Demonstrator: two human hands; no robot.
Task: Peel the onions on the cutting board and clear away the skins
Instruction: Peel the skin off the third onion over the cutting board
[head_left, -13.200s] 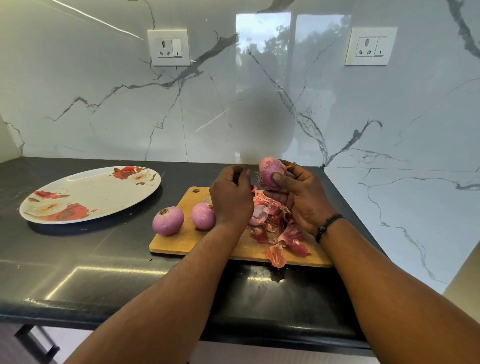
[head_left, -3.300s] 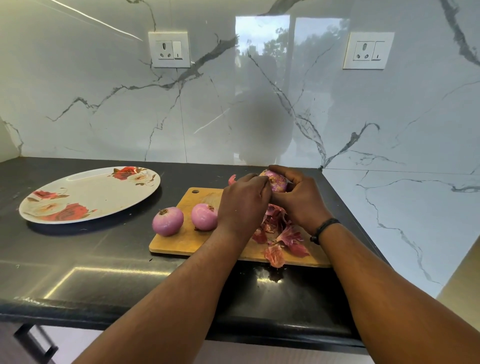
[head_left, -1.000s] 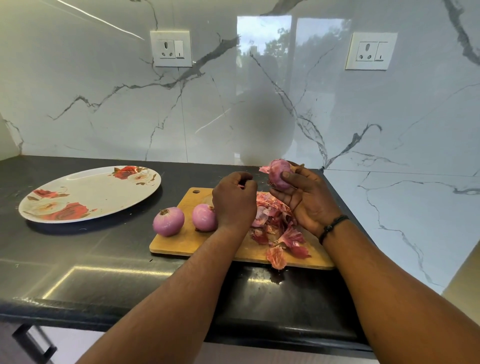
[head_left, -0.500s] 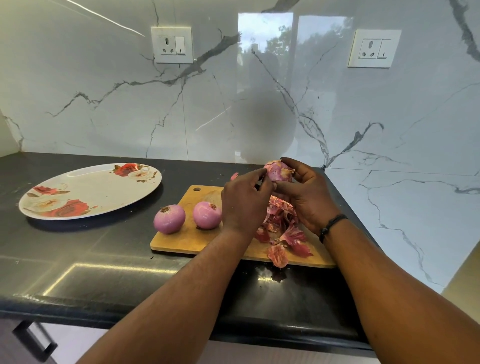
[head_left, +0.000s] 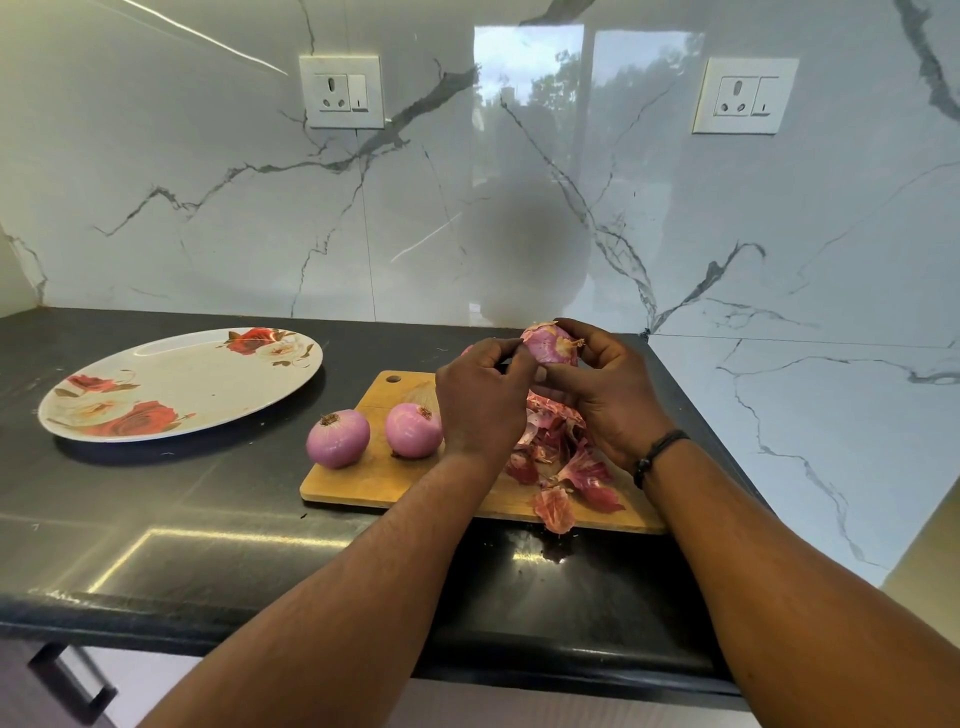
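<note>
Gripping one onion above the far edge of the cutting board, both hands are closed on it: right hand cups it, left hand pinches its skin. Fingertip contact is hidden behind the knuckles. Two peeled onions sit on the board's left half. Skins pile at its right, partly covered by the wrists.

Single head-worn camera, looking forward and down from close above the worktop, facing the marble wall.
</note>
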